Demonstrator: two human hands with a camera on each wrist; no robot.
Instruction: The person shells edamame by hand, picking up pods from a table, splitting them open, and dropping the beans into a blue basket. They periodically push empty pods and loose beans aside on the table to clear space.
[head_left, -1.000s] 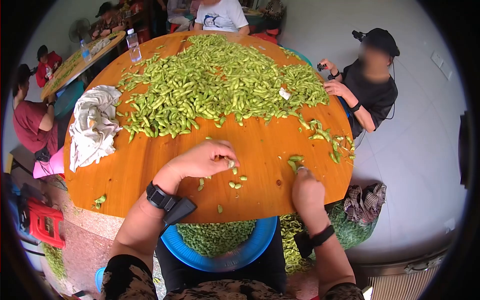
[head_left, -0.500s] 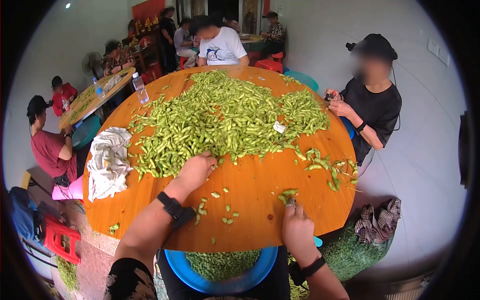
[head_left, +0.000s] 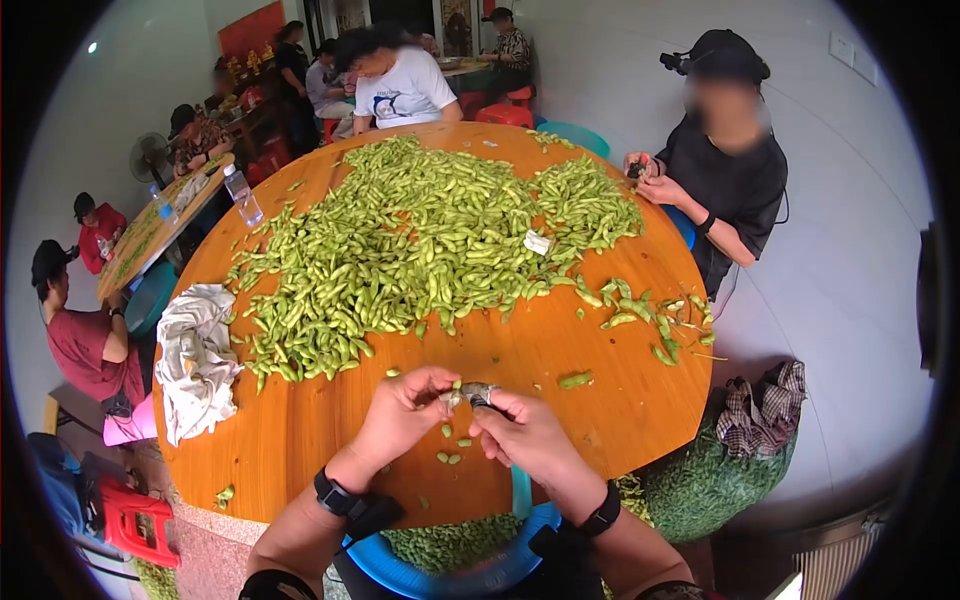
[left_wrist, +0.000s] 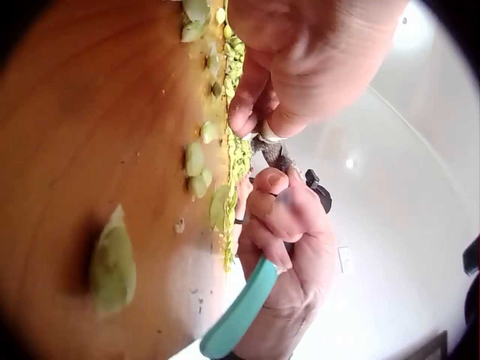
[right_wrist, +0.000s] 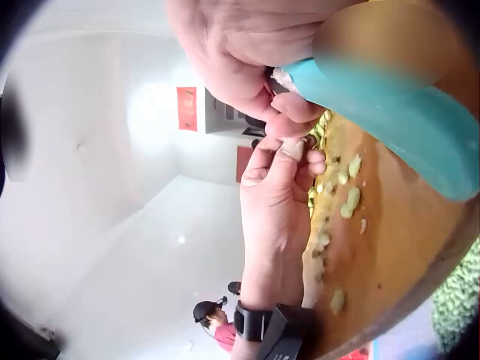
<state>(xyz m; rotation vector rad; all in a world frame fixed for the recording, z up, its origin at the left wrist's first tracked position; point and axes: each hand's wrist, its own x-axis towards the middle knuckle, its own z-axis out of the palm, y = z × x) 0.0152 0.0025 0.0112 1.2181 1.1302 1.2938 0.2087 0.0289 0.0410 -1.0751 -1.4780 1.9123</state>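
Observation:
My left hand [head_left: 395, 420] pinches a small soybean pod [head_left: 457, 386] between thumb and fingers, above the front of the round table. Against it, my right hand [head_left: 535, 438] grips a tool with a curved teal handle [left_wrist: 241, 309] and a dark metal end [left_wrist: 274, 155]. The metal end meets the left fingertips, and the right fingers hide its middle. Below the hands lie several loose shelled beans [head_left: 448, 458]. To the right of them is a single green pod [head_left: 576, 380]. A large pile of pods [head_left: 400, 260] covers the table beyond.
A blue basin [head_left: 385, 575] of shelled beans sits under the table's front edge. A white cloth [head_left: 195, 360] lies at the left, a plastic bottle [head_left: 242, 195] behind it. Scattered pods [head_left: 640, 310] lie at the right, above a full green sack [head_left: 715, 490]. Other people sit around.
My left hand has come back from the pile's near edge with a pod. My right hand has moved left with the tool to meet it, away from the pod lying at the right.

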